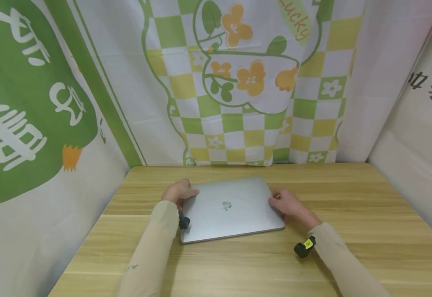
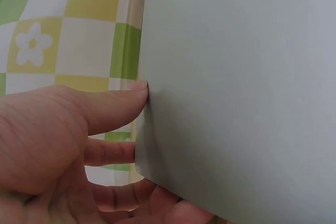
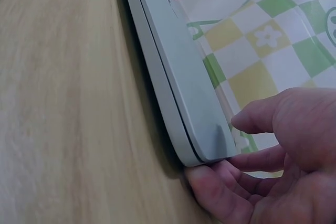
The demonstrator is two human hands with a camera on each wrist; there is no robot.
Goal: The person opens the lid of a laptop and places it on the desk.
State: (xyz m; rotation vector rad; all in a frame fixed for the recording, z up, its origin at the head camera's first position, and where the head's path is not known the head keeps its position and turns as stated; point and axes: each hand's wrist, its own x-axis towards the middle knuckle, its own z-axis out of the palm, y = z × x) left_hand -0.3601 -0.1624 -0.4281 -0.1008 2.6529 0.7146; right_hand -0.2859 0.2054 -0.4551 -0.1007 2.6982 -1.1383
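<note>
A closed silver laptop [image 1: 234,218] with an apple logo on its lid is over the wooden table, turned slightly askew. At its left side my left hand [image 1: 179,193] grips the edge, thumb on top and fingers partly hidden underneath; the left wrist view shows the lid [image 2: 236,93] close up beside the thumb. My right hand [image 1: 288,203] holds the opposite edge. In the right wrist view, fingers [image 3: 218,190] reach under the laptop's corner, with the thumb near the lid's edge. A dark shadow runs beneath the laptop's front side [image 3: 157,85].
The light wooden table [image 1: 238,268] reaches back to a hanging curtain [image 1: 238,136] with a green and yellow checked print. Printed cloth [image 1: 101,222] hangs at the left and more cloth [image 1: 420,144] at the right. Small black cameras [image 1: 303,249] are strapped at the wrists.
</note>
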